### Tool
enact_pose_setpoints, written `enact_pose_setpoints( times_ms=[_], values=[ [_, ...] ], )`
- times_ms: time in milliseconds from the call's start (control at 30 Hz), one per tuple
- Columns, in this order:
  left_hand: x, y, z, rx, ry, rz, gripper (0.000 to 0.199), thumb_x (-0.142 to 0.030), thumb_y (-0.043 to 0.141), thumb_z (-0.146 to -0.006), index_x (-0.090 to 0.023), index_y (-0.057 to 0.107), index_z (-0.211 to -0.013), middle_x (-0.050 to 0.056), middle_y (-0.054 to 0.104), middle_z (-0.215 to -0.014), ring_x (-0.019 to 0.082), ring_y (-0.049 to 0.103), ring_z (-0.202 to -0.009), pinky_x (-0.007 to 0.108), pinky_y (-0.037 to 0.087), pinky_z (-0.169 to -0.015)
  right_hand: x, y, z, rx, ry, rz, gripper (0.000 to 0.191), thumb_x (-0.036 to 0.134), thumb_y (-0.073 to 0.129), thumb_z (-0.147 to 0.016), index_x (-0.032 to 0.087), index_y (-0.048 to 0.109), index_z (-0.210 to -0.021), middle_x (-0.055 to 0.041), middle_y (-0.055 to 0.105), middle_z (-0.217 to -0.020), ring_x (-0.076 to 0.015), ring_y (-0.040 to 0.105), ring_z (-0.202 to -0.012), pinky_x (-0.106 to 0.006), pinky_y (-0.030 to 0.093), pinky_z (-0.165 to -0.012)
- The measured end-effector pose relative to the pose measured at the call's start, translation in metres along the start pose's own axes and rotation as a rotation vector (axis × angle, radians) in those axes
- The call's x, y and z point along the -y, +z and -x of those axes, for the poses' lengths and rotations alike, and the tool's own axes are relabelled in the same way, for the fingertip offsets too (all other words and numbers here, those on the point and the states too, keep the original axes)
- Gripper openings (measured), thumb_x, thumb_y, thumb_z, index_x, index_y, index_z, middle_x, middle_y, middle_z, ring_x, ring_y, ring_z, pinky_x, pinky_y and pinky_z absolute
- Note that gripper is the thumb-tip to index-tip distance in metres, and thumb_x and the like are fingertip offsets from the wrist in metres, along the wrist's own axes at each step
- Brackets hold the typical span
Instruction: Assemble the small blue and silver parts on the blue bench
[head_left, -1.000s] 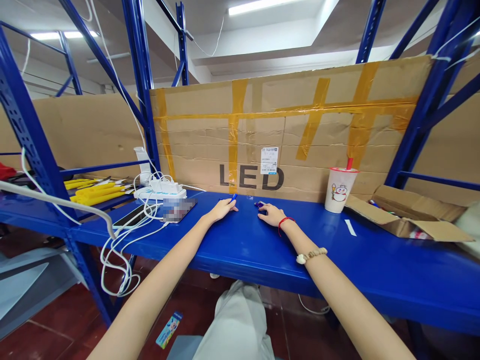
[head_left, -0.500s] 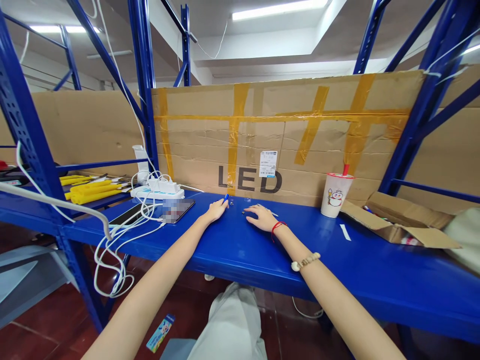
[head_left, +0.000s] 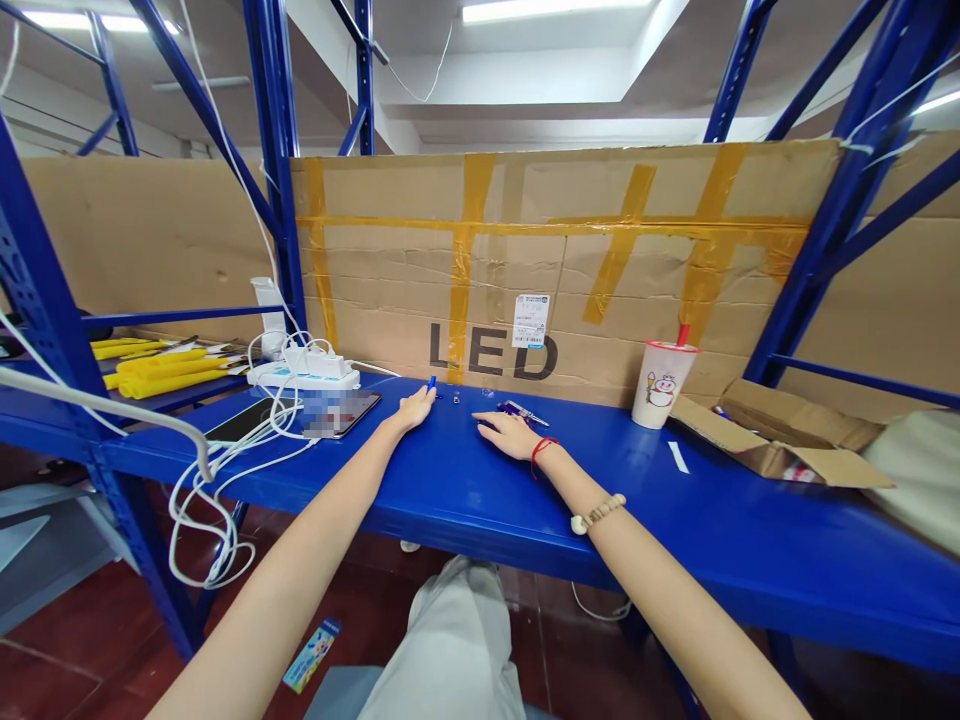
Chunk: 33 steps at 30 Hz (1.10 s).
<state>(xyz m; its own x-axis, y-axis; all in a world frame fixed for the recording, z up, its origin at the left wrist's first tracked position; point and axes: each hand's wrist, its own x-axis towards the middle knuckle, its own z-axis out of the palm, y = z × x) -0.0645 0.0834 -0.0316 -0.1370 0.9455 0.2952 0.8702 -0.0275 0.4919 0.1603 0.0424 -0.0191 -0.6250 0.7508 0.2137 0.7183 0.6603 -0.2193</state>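
My left hand (head_left: 415, 408) is closed on a slim blue object (head_left: 431, 383), whose end sticks up above the fingers; its kind cannot be made out. To the right, my right hand (head_left: 508, 435) lies palm down over the blue tabletop (head_left: 450, 480), fingers stretched and apart, with nothing seen in them. Just beyond its knuckles lies a small purple object with a silvery end (head_left: 523, 411), partly covered by the hand. Between the hands, near the cardboard, sits a tiny clear piece (head_left: 456, 398).
A white cup with red straw (head_left: 663, 385) and an open cardboard box (head_left: 776, 440) stand right. Left are a phone (head_left: 358, 412), tangled white cables (head_left: 217, 500), a power strip (head_left: 319, 374) and yellow-handled tools (head_left: 169, 375). Taped cardboard (head_left: 390, 290) walls the back.
The view has shifted slightly. My left hand has drawn a little left with the blue object. More of the purple object now shows beyond my right hand, which stays spread.
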Motion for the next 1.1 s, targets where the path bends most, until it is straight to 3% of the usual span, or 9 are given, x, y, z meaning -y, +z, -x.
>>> enact_pose_setpoints(
  times_ms=[100,233,500,700,833,1100],
  values=[
    [-0.002,0.003,0.003,0.099,0.062,-0.125,0.053,-0.041,0.01,-0.087,-0.016,0.043,-0.12,0.011,0.043,-0.13,0.022,0.033,-0.124,0.039,0.022,-0.101,-0.004,0.003,-0.002,-0.02,-0.03,-0.015,0.04,0.034,0.034,-0.089,0.021,0.043,-0.126,-0.0032,0.042,-0.131,-0.0175,0.034,-0.122,-0.037,0.022,-0.103],
    [-0.001,0.005,0.003,0.132,0.071,-0.191,0.051,-0.04,0.013,-0.088,-0.015,0.039,-0.123,0.012,0.036,-0.135,0.022,0.025,-0.129,0.042,0.019,-0.101,-0.008,0.006,-0.005,-0.039,-0.046,-0.051,0.042,0.037,0.039,-0.087,0.02,0.045,-0.125,-0.0046,0.044,-0.129,-0.0199,0.037,-0.121,-0.038,0.025,-0.102],
    [-0.006,0.0,0.002,0.083,0.122,-0.125,0.046,-0.038,0.012,-0.088,-0.017,0.05,-0.103,0.011,0.055,-0.116,0.023,0.045,-0.112,0.042,0.029,-0.093,-0.013,0.007,-0.005,-0.084,-0.036,-0.117,0.041,0.037,0.042,-0.085,0.019,0.048,-0.122,-0.0051,0.048,-0.125,-0.0199,0.041,-0.117,-0.038,0.029,-0.101],
    [-0.002,0.003,0.003,0.093,0.045,-0.148,0.048,-0.039,0.015,-0.087,-0.016,0.05,-0.111,0.012,0.042,-0.131,0.026,0.025,-0.128,0.046,0.02,-0.098,-0.014,0.007,-0.005,-0.088,-0.022,-0.139,0.04,0.035,0.045,-0.084,0.018,0.049,-0.12,-0.0055,0.048,-0.125,-0.0191,0.043,-0.115,-0.036,0.03,-0.1],
    [-0.004,0.001,0.004,0.091,0.055,-0.14,0.047,-0.04,0.017,-0.086,-0.016,0.052,-0.107,0.013,0.05,-0.123,0.028,0.036,-0.12,0.047,0.023,-0.095,-0.015,0.007,-0.006,-0.097,-0.045,-0.141,0.041,0.036,0.046,-0.084,0.016,0.049,-0.12,-0.0061,0.049,-0.124,-0.019,0.044,-0.114,-0.036,0.031,-0.1],
    [-0.014,-0.007,0.01,0.053,0.131,-0.054,0.044,-0.038,0.015,-0.087,-0.018,0.054,-0.081,0.006,0.063,-0.093,0.024,0.05,-0.098,0.043,0.03,-0.089,-0.018,0.009,-0.007,-0.124,-0.074,-0.146,0.04,0.033,0.049,-0.082,0.016,0.05,-0.118,-0.0068,0.05,-0.122,-0.019,0.046,-0.113,-0.036,0.033,-0.099]
  ],
)
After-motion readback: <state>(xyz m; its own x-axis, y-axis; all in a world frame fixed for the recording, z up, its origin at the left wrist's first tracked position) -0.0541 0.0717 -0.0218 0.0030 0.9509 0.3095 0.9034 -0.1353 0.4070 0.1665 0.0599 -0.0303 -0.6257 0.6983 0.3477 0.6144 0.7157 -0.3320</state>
